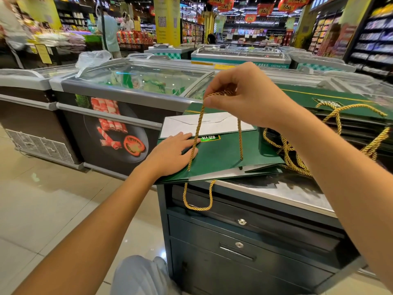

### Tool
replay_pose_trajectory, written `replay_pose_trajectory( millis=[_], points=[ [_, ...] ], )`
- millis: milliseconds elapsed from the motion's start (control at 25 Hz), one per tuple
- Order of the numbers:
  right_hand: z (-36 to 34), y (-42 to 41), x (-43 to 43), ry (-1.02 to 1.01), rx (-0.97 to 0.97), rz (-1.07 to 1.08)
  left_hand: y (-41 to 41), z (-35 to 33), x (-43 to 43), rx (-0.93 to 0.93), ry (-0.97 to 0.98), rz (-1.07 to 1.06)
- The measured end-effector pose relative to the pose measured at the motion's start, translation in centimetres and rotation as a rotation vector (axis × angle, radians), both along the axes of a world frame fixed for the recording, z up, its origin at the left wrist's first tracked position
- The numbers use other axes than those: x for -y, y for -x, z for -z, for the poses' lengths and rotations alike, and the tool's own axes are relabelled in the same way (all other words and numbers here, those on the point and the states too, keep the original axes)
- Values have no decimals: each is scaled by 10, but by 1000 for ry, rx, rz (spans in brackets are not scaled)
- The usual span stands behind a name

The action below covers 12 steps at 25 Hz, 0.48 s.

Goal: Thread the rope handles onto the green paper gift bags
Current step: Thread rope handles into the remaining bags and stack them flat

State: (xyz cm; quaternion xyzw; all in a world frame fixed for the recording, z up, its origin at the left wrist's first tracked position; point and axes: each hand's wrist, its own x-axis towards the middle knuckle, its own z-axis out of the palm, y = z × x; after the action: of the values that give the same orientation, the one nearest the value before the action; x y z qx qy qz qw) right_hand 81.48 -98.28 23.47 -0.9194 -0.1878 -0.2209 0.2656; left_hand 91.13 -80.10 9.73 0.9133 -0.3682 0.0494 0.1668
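Observation:
A flat green paper gift bag (221, 155) lies on the counter's left end. My left hand (170, 153) rests on it with fingers straight, pressing it down. My right hand (244, 96) pinches the top of a gold rope handle (196, 133) and holds it up above the bag; both rope ends run down into holes near the bag's front edge. A second gold handle loop (197, 199) hangs below the bag over the counter front. A pile of loose gold ropes (291, 154) lies just right of the bag.
A stack of green bags (319, 99) with gold handles lies at the back right on the metal-topped counter (297, 188). Drawers with locks (241, 222) face me below. Glass-lidded freezer chests (131, 81) stand to the left and behind. Shoppers stand far back.

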Motion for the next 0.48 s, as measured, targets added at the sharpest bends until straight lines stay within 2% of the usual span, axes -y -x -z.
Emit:
replay_pose_trajectory(
  millis=[160, 280, 360, 480],
  points=[
    [20, -16, 2, -20, -43, 91, 0, 2, -1, -44, 69, -5],
    [42, -28, 10, -9, -90, 249, -2, 6, -5, -146, 324, -53],
    [54, -27, 14, 4, -126, 306, -2, 8, -10, -128, 514, -149],
    [70, -14, 11, 14, -147, 272, 0, 5, -18, -45, 545, -296]
  ],
)
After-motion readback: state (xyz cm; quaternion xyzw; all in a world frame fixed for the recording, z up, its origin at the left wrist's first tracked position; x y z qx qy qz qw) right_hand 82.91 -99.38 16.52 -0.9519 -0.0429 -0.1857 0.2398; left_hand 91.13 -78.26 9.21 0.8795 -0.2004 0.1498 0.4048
